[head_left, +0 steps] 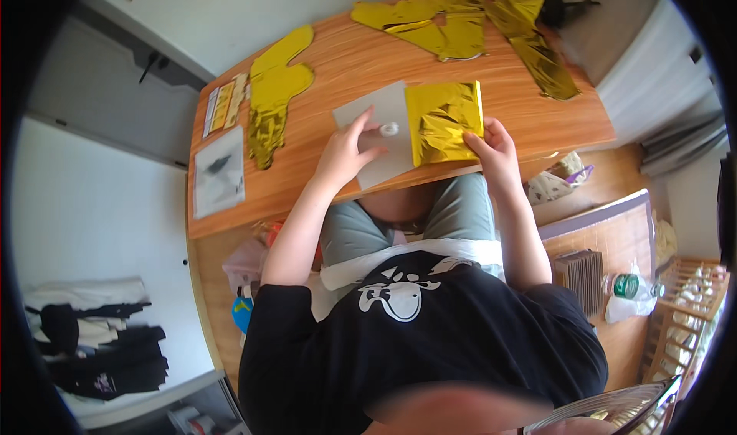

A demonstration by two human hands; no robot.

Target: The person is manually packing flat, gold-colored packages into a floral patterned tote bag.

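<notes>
My right hand [495, 155] grips the lower right edge of a folded gold foil balloon [445, 124], thumb on top. The balloon is a flat, creased, shiny rectangle near the table's front edge. Beside it lies a pale grey sheet [376, 163], partly under my left hand [344, 151]. That hand is open, thumb and fingers apart, just left of a small white coil [389, 129] on the sheet. Whether the fingers touch the coil, I cannot tell.
Flat gold foil balloons lie unfolded on the wooden table [330, 67]: one at the left [280, 74], others along the back [430, 24]. At the left end are a clear plastic bag [219, 174] and a printed card [223, 107]. A floor-level cardboard stack [580, 281] stands to my right.
</notes>
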